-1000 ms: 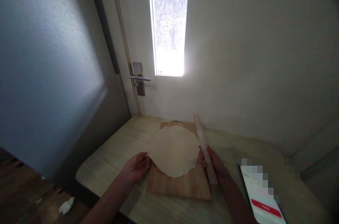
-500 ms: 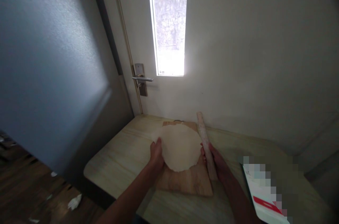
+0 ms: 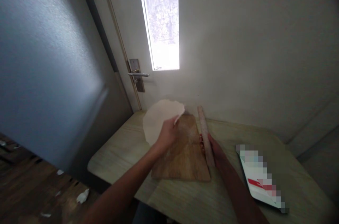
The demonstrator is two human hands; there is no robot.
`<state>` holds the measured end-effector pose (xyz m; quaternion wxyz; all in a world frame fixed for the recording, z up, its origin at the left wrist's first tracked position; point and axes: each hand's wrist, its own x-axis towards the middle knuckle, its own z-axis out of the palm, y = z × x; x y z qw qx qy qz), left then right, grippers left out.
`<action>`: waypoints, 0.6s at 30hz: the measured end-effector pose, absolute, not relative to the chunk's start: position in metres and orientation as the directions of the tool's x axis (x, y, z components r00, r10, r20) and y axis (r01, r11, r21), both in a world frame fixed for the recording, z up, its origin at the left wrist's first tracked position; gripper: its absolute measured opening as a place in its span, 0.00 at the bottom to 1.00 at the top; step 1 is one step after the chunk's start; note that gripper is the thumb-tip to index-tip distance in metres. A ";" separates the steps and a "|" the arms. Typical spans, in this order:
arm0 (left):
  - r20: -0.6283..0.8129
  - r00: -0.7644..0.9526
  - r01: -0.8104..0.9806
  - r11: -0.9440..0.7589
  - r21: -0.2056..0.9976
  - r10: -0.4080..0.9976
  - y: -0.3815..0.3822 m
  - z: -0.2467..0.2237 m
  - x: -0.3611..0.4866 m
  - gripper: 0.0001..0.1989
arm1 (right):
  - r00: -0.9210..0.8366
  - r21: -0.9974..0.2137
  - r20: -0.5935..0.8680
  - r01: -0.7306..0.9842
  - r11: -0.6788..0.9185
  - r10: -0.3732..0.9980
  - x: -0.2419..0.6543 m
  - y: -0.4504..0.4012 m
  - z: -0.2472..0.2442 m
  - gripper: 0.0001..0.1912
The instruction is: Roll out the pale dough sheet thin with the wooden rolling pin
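Observation:
A thin, pale round sheet of dough (image 3: pixel 157 118) hangs over the upper left of a wooden cutting board (image 3: pixel 185 157). My left hand (image 3: pixel 168 132) pinches its right edge, and part of the sheet is hidden behind my fingers and wrist. At the board's right edge, my right hand (image 3: pixel 212 146) is wrapped round a floured rolling pin (image 3: pixel 203 121), which points away from me. Traces of flour show on the bare board.
The board lies on a light wood-patterned table (image 3: pixel 169 195). To the right rests a phone or tablet (image 3: pixel 261 178), its screen pixelated. Behind stands a door with a metal handle (image 3: pixel 139 74) and a narrow window (image 3: pixel 164 22). White scraps (image 3: pixel 83 196) litter the floor.
My left hand has gone from the dough's left edge to its right edge. The dough has come off the board's middle, up and to the left. The rolling pin remains in my right hand.

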<state>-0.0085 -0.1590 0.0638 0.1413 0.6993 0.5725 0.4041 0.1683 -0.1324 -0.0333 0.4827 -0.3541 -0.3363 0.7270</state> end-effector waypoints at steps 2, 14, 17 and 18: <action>0.255 0.121 0.830 -0.239 0.504 0.959 -0.164 0.023 0.018 0.20 | -0.290 -0.786 -0.209 -0.518 -0.337 0.934 0.168 -0.134 -0.033 0.13; 0.204 0.238 0.963 -0.258 0.077 0.950 -0.172 -0.027 0.050 0.27 | -0.199 -0.708 -0.268 -0.623 -0.333 0.943 0.166 -0.132 -0.040 0.10; 0.192 0.189 0.973 -0.210 0.094 0.963 -0.162 -0.028 0.057 0.27 | -0.122 -0.721 -0.265 -0.634 -0.281 0.956 0.168 -0.131 -0.037 0.11; 0.192 0.183 0.973 -0.206 0.107 0.964 -0.159 -0.029 0.058 0.28 | -0.108 -0.719 -0.261 -0.642 -0.268 0.959 0.169 -0.131 -0.036 0.12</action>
